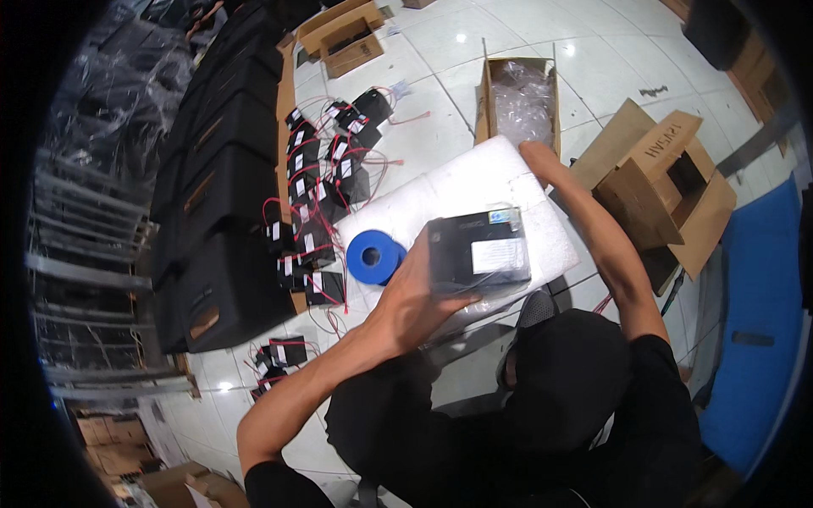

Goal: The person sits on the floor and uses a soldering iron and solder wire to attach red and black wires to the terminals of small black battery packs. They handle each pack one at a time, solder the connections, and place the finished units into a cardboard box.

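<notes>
My left hand [408,292] is closed round a black box-shaped unit [457,269], which has a white label and a small shiny sticker on the side I see. The unit is held above a white foam slab [432,190]. Beside my left wrist, a blue tape roll [373,256] lies on the slab. My right hand [537,159] reaches to the slab's far right corner, next to an open cardboard box [483,102] with clear plastic wrap [521,102] inside. The fingers of that hand are mostly hidden, and I cannot tell whether they hold anything.
Several black blocks [347,173] with white labels and red wires lie on the tiled floor to the left. Beyond them stands a row of large black cases [229,271]. An open cardboard box [660,182] is at the right, near a blue panel [749,339].
</notes>
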The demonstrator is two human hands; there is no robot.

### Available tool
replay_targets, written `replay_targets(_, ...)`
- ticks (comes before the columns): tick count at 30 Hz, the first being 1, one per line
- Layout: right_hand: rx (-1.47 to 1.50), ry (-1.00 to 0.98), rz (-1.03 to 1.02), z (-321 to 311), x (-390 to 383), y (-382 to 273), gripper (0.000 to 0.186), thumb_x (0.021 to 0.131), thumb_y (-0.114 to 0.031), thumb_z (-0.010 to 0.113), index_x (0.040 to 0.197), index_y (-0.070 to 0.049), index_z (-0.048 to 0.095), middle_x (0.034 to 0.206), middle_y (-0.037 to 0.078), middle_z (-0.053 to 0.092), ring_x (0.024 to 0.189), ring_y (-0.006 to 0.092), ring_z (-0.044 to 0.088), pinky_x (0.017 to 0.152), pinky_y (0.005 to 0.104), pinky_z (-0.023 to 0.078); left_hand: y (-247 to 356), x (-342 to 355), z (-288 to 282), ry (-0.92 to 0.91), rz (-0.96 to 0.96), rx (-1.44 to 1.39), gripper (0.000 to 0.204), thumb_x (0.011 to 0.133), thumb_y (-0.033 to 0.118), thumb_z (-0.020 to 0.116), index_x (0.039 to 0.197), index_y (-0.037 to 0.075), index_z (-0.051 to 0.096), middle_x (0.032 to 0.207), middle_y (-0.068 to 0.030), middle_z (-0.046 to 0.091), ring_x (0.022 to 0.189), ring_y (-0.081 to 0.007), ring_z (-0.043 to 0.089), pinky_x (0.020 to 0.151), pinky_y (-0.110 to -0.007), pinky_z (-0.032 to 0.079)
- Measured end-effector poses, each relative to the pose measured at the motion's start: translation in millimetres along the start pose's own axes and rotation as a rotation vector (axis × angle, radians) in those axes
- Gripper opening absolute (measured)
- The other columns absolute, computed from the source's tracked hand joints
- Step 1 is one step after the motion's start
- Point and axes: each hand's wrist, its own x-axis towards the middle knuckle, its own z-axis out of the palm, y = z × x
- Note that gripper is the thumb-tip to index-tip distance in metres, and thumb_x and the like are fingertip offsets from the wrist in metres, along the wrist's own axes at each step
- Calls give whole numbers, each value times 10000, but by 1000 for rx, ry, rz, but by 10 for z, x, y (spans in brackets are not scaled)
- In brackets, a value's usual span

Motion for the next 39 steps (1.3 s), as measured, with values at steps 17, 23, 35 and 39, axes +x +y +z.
replay_targets(17, 592, 13, -361, -1704, -1918, -1836, 1020, 669, -250, 910, 1483, -9, 345, 1391, 206, 512, 1294, 309, 509, 1085, 392, 401, -65, 35, 152, 70, -47, -229, 933, 704, 259, 856, 1389, -68, 313, 1310, -270, 501, 1204, -370, 542, 1026, -410, 437)
replay_targets(23, 83, 126, -413, -1439, -2101, -1750, 959, 670, -306, 860, 1430, 29, 379, 1361, 233, 516, 1332, 391, 446, 1150, 470, 332, -39, 39, 154, 125, -26, -100, 1030, 697, 322, 869, 1423, -90, 265, 1318, -288, 490, 1257, -384, 463, 1074, -446, 386)
replay_targets(35, -47, -263, -461, -2314, -1639, -2517, 1020, 609, -388, 884, 1363, 111, 414, 1184, 294, 573, 1137, 398, 562, 984, 445, 449, -386, 89, 355, 73, 8, -92, 898, 672, 350, 867, 1314, -67, 398, 1198, -220, 511, 1126, -360, 470, 978, -448, 419)
replay_targets(39, 19, -219, -471, -2367, -1620, -2619, 705, 605, -266, 831, 1112, 157, 585, 916, 291, 650, 889, 413, 653, 830, 431, 524, -347, 26, 328, 114, 51, -49, 858, 693, 365, 858, 1295, -48, 408, 1176, -219, 506, 1117, -373, 469, 962, -456, 423)
